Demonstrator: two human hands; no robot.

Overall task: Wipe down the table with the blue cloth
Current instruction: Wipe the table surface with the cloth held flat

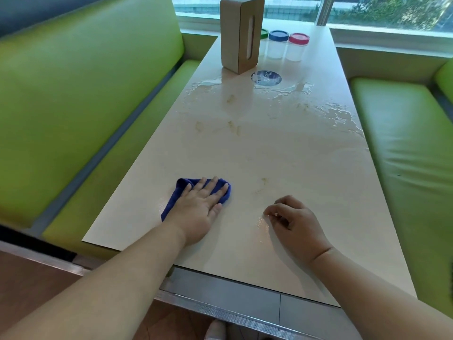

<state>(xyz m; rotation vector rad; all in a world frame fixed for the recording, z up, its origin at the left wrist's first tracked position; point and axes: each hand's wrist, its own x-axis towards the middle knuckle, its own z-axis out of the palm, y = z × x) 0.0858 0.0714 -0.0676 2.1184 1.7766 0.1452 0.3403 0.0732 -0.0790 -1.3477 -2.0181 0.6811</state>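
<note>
A long cream table (282, 153) stretches away from me toward a window. My left hand (199, 209) lies flat, fingers spread, pressing a folded blue cloth (171, 202) onto the near left part of the tabletop. Only the cloth's left and far edges show around the hand. My right hand (294, 224) rests on the table to the right, fingers curled loosely, holding nothing. Brownish smears (234, 127) dot the middle of the table, and one smear (262, 185) lies between my hands. Spilled water (340, 116) pools across the far half.
A tan tissue box (241, 33) stands upright at the far end, with three clear jars (285, 45) with green, blue and pink lids beside it and a round dark sticker (266, 77) in front. Green benches (73, 94) flank both sides, the other bench (402, 143) at right.
</note>
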